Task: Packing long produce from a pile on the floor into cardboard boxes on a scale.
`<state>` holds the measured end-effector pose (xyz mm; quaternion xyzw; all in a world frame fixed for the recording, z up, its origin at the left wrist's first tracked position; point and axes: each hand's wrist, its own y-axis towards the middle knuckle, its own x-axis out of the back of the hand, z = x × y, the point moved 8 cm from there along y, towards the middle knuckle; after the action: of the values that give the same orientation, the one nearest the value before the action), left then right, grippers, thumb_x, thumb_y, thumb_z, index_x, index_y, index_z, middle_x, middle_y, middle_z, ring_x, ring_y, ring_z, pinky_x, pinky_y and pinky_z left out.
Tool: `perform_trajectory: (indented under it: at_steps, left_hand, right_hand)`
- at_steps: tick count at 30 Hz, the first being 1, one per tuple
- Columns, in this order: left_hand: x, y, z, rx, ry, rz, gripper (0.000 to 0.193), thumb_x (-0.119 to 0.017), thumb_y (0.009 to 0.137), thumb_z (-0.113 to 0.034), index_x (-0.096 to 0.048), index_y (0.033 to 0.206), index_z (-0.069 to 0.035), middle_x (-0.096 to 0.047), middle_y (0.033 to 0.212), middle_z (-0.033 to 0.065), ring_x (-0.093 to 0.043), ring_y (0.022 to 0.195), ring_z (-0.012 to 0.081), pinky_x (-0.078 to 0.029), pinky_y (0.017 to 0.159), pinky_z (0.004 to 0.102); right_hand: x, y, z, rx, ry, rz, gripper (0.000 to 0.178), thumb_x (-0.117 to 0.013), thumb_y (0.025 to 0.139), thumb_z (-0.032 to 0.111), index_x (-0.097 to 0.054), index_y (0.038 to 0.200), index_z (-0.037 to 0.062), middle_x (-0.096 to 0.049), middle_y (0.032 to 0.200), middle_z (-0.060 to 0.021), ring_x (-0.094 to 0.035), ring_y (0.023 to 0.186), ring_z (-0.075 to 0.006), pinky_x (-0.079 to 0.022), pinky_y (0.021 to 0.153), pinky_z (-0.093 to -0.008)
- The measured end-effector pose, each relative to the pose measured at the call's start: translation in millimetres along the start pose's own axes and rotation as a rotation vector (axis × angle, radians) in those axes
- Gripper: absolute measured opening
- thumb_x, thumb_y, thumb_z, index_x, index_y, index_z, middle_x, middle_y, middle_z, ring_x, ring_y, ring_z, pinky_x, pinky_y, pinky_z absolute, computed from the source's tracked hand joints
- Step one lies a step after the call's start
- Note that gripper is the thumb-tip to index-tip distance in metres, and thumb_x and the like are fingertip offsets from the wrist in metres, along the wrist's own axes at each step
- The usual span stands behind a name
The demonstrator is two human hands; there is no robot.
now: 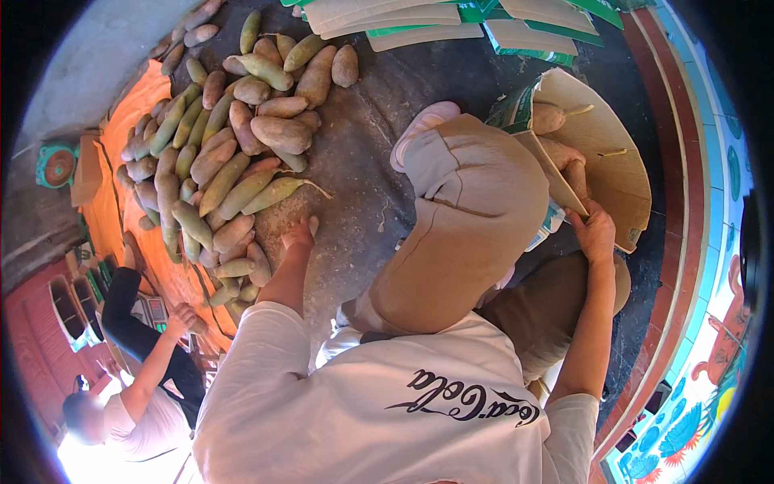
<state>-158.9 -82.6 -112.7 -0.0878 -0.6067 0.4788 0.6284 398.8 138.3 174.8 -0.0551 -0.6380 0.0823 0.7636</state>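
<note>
My left hand (300,233) is at the near right edge of a big pile of long root vegetables (230,173), some greenish, some pinkish-brown. Its thumb stands apart from the fingers, which show only partly, and I see nothing held in it. On the right, my right hand (595,231) grips the near edge of an open cardboard box (621,173), fingers over the rim. The box is tilted, brown inside and green outside, with several root vegetables (549,118) in it. Part of a pale device (547,227) shows under the box, mostly hidden.
Flattened green and brown cartons (403,18) are stacked at the far side. An orange sheet (121,202) lies left of the pile on the dark floor covering (355,169). A co-worker (149,395) is at the lower left, one hand at a vegetable. My bent knee (484,173) stands between pile and box.
</note>
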Motion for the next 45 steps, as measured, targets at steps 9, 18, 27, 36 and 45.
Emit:
perform_trajectory:
  at_steps: [9, 18, 27, 36, 45]
  left_hand:
    - [-18, -10, -23, -0.146, 0.062, 0.124, 0.044, -0.052, 0.083, -0.025, -0.041, 0.125, -0.017, -0.052, 0.118, 0.0162, -0.053, 0.108, 0.0282, -0.046, 0.084, 0.0398]
    - [27, -16, -3, -0.105, -0.38, -0.05, 0.07, -0.07, 0.07, -0.028, -0.035, 0.127, -0.01, -0.056, 0.112, 0.0171, -0.054, 0.105, 0.0311, -0.044, 0.087, 0.0379]
    - [152, -26, -24, -0.396, -1.3, -0.441, 0.067, -0.079, 0.062, -0.021, -0.044, 0.115, 0.002, -0.057, 0.102, 0.0188, -0.057, 0.092, 0.0273, -0.044, 0.082, 0.0344]
    - [393, -200, -103, -0.767, -1.523, -0.701, 0.045, -0.071, 0.074, -0.011, -0.046, 0.109, 0.0, -0.055, 0.099, 0.0079, -0.054, 0.091, 0.0163, -0.044, 0.08, 0.029]
    - [442, -274, -243, -1.133, -1.362, -0.383, 0.034, -0.065, 0.079, -0.014, -0.048, 0.105, -0.001, -0.058, 0.099, 0.0097, -0.06, 0.085, 0.0188, -0.052, 0.07, 0.032]
  right_hand:
    - [-2, 2, -1, 0.029, -0.004, -0.007, 0.025, -0.067, 0.073, 0.025, -0.064, 0.085, 0.0045, -0.062, 0.08, -0.0178, -0.06, 0.077, -0.0335, -0.047, 0.069, -0.0397]
    - [3, -1, 4, 0.078, -0.031, -0.037, 0.025, -0.065, 0.074, 0.031, -0.064, 0.082, 0.0068, -0.063, 0.078, -0.0159, -0.06, 0.078, -0.0317, -0.047, 0.07, -0.0402]
    - [-2, -5, 9, 0.118, -0.042, 0.01, 0.024, -0.063, 0.075, 0.032, -0.063, 0.083, 0.0088, -0.063, 0.079, -0.0144, -0.061, 0.078, -0.0294, -0.048, 0.07, -0.0387]
    - [-8, -9, 7, 0.09, -0.021, 0.18, 0.029, -0.059, 0.079, 0.033, -0.062, 0.093, 0.0078, -0.063, 0.094, -0.0131, -0.058, 0.094, -0.0277, -0.045, 0.08, -0.0395]
    - [-10, -9, 4, 0.094, 0.054, 0.203, 0.03, -0.058, 0.079, 0.032, -0.063, 0.096, 0.0079, -0.062, 0.099, -0.0127, -0.057, 0.098, -0.0274, -0.045, 0.083, -0.0387]
